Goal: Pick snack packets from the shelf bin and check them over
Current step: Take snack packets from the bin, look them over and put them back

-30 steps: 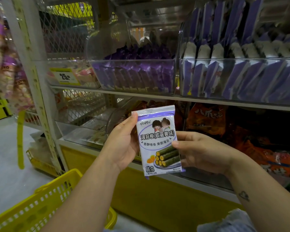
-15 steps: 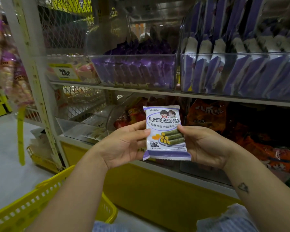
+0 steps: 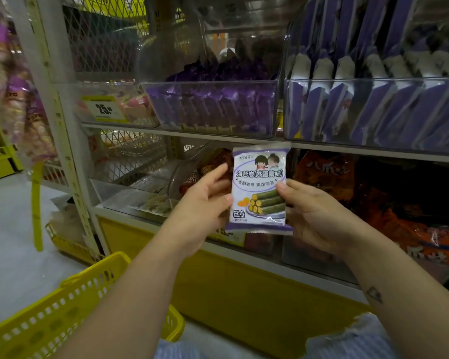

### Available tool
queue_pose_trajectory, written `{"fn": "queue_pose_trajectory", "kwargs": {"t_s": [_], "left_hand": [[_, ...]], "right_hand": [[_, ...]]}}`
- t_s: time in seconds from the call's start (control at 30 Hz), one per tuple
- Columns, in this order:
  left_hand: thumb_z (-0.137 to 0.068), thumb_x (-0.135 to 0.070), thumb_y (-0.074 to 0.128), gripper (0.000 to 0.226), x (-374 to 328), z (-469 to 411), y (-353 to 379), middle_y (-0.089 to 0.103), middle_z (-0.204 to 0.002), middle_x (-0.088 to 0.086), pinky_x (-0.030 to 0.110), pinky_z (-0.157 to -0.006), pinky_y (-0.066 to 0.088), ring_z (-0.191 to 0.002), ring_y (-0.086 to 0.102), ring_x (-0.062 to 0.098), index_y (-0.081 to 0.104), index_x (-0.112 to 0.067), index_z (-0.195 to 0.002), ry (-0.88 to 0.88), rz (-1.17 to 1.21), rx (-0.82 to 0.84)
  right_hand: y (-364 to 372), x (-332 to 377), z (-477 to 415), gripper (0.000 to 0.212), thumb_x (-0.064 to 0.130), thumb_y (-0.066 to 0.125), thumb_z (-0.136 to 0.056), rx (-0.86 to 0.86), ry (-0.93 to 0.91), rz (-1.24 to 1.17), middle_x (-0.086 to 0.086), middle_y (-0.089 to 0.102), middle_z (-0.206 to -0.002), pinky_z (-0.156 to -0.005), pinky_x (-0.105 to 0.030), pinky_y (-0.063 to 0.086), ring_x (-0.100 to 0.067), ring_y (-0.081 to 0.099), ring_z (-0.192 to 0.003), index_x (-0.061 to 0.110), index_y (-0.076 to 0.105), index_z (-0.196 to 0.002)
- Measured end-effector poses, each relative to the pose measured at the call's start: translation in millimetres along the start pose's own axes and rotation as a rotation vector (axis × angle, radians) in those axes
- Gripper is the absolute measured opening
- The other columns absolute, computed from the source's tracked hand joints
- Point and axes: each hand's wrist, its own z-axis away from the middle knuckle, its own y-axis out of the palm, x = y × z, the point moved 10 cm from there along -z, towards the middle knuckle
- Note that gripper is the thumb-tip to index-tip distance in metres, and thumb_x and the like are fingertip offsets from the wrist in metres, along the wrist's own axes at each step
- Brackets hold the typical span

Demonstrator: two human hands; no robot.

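Single head view, wide-angle, facing forward-down, close before shelf (image 3: 218, 137).

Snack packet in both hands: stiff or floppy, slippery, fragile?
Probably light and stiff enough: the snack packet stands flat, pinched at its side edges by the left hand and right hand. Glossy film looks slippery. Pictured rolls suggest brittle, crushable contents.

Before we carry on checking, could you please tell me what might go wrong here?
The left hand and right hand pinch the seaweed roll packet only at its side edges, so it could slip; the yellow basket sits off to the left, not beneath. Only its front shows, so a flaw behind might be missed.
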Motion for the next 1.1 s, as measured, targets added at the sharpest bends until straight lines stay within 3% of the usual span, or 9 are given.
{"fn": "queue_pose_trajectory", "kwargs": {"t_s": [0.1,0.2,0.3,0.4,0.5,0.6,0.73,0.97,1.1], "left_hand": [[-0.098,-0.01,0.054,0.051,-14.6,0.4,9.7,0.06,-0.134,-0.01,0.03,-0.1,0.05,-0.119,0.057,0.001,0.045,-0.03,-0.143,0.189,-0.174,-0.037],[-0.086,-0.041,0.064,0.069,-8.7,1.4,19.9,0.045,-0.149,-0.01,0.04,-0.114,0.035,-0.135,0.044,0.008,0.035,-0.035,-0.148,0.147,-0.17,0.022],[-0.078,-0.043,0.068,0.088,-3.7,0.4,28.7,0.045,-0.149,-0.005,0.031,-0.099,0.048,-0.12,0.056,0.005,0.023,-0.035,-0.153,0.106,0.011,0.1],[-0.085,-0.028,0.058,0.071,-2.0,1.7,30.3,0.057,-0.138,0.005,0.034,-0.085,0.053,-0.104,0.063,0.013,0.031,-0.03,-0.151,0.052,0.185,0.133],[-0.09,-0.023,0.051,0.057,-2.6,7.3,41.2,0.061,-0.133,0.011,0.041,-0.084,0.053,-0.104,0.064,0.025,0.04,-0.025,-0.146,-0.023,0.388,0.243],[-0.091,-0.017,0.053,0.055,-6.1,12.9,49.2,0.059,-0.135,0.014,0.042,-0.084,0.057,-0.108,0.065,0.029,0.042,-0.021,-0.145,-0.053,0.555,0.348],[-0.093,-0.007,0.046,0.054,-4.6,9.0,37.8,0.057,-0.137,0.013,0.037,-0.086,0.056,-0.12,0.06,0.029,0.04,-0.018,-0.146,-0.021,0.454,0.343],[-0.085,-0.015,0.062,0.049,-11.2,1.2,10.4,0.067,-0.122,0.005,0.034,-0.078,0.056,-0.112,0.064,0.023,0.054,-0.025,-0.133,0.089,0.219,0.127],[-0.079,-0.019,0.066,0.056,-24.6,2.3,-2.4,0.067,-0.123,-0.001,0.034,-0.08,0.057,-0.11,0.065,0.018,0.05,-0.042,-0.128,0.227,0.162,-0.018]], "right_hand": [[-0.3,13.3,-2.0,0.043,0.032,0.056,-0.087,-0.097,-0.15,0.148,-0.009,0.071,-0.112,-0.085,-0.044,0.057,-0.026,0.069,-0.102,0.014,0.056,-0.126],[6.0,16.7,-1.8,0.044,0.036,0.06,-0.082,-0.104,-0.218,0.158,-0.002,0.07,-0.117,-0.084,-0.045,0.057,-0.02,0.067,-0.107,0.024,0.059,-0.124],[24.3,15.8,-1.3,0.03,0.027,0.047,-0.097,0.03,-0.221,0.094,-0.004,0.07,-0.117,-0.073,-0.031,0.058,-0.018,0.067,-0.107,0.028,0.061,-0.124],[19.4,17.7,-2.3,0.032,0.016,0.047,-0.098,-0.009,-0.239,0.174,-0.002,0.07,-0.117,-0.072,-0.027,0.057,-0.015,0.068,-0.105,0.026,0.058,-0.127],[5.3,15.4,-4.7,0.054,0.017,0.058,-0.091,-0.124,-0.214,0.227,-0.001,0.064,-0.125,-0.073,-0.025,0.057,-0.01,0.069,-0.1,0.022,0.042,-0.142],[5.4,8.5,-6.5,0.07,0.02,0.065,-0.081,-0.076,-0.162,0.012,-0.003,0.069,-0.115,-0.066,-0.024,0.057,-0.015,0.071,-0.095,0.015,0.036,-0.144],[2.2,18.9,-3.3,0.051,0.014,0.07,-0.07,-0.063,-0.229,0.017,0.001,0.073,-0.108,-0.07,-0.029,0.059,-0.018,0.07,-0.099,0.026,0.056,-0.118],[-1.3,20.9,-0.7,0.048,0.001,0.073,-0.077,-0.09,-0.284,0.363,0.015,0.071,-0.104,-0.077,-0.029,0.059,-0.012,0.069,-0.1,0.031,0.058,-0.111],[3.2,22.8,-1.6,0.045,0.002,0.075,-0.078,-0.107,-0.315,0.555,0.01,0.07,-0.101,-0.076,-0.032,0.06,-0.008,0.068,-0.096,0.033,0.059,-0.107]]}}
